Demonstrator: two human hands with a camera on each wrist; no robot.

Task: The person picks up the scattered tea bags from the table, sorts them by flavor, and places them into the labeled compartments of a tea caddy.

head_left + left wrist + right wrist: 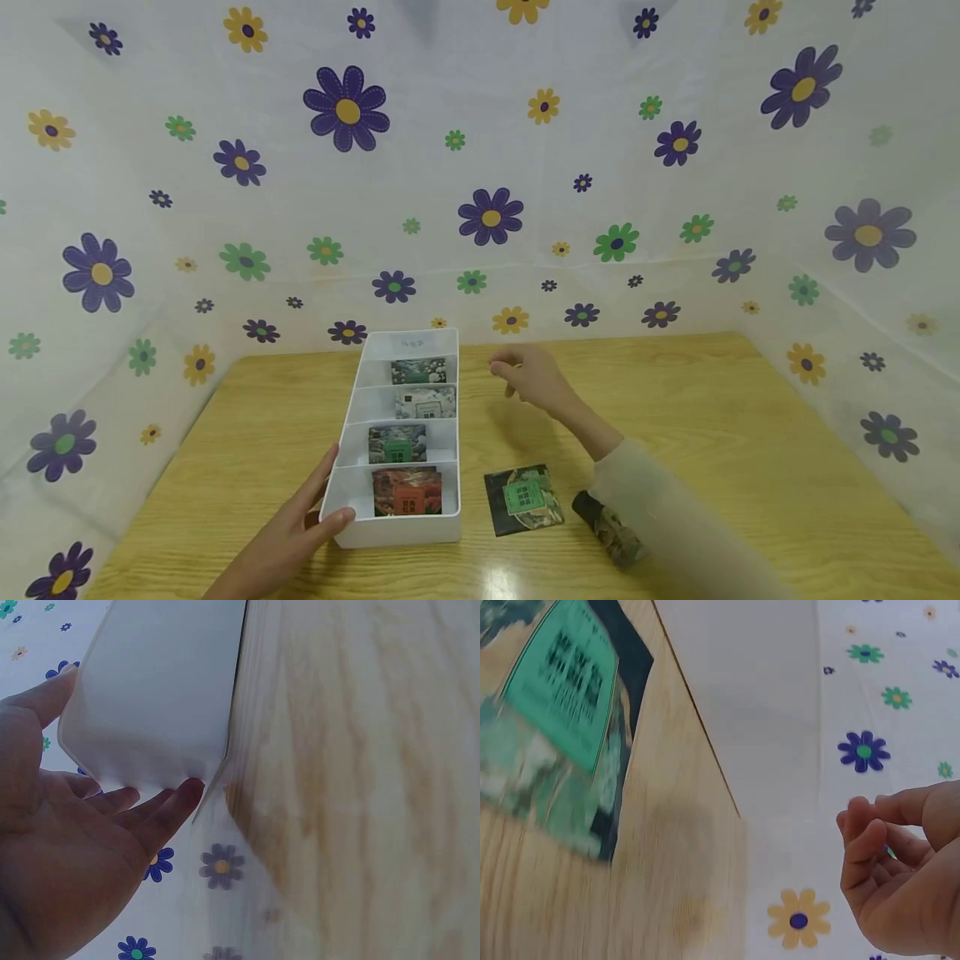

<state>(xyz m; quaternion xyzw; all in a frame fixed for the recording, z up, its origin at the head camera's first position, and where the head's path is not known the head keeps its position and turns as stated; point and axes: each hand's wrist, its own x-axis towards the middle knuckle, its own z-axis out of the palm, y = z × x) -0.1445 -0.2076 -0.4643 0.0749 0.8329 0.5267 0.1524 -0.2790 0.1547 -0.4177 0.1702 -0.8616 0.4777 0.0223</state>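
Observation:
A long white divided box (397,533) stands on the table, with printed sachets in several of its compartments. Its front one holds red sachets (407,492), the one behind a dark green-labelled sachet (397,444). Farther back are a pale sachet (426,403) and another dark sachet (418,371). My left hand (288,525) grips the box's near left corner, thumb at the front, fingers along the side. To the right of the box, my right hand (534,379) hovers with loosely curled fingers, holding nothing. A dark sachet with a green label (522,498) lies flat beside the box.
A dark patterned packet (609,529) lies near the front, partly covered by the right sleeve (675,517). The wooden table (697,392) is enclosed at the back and sides by a white flowered cloth (420,183).

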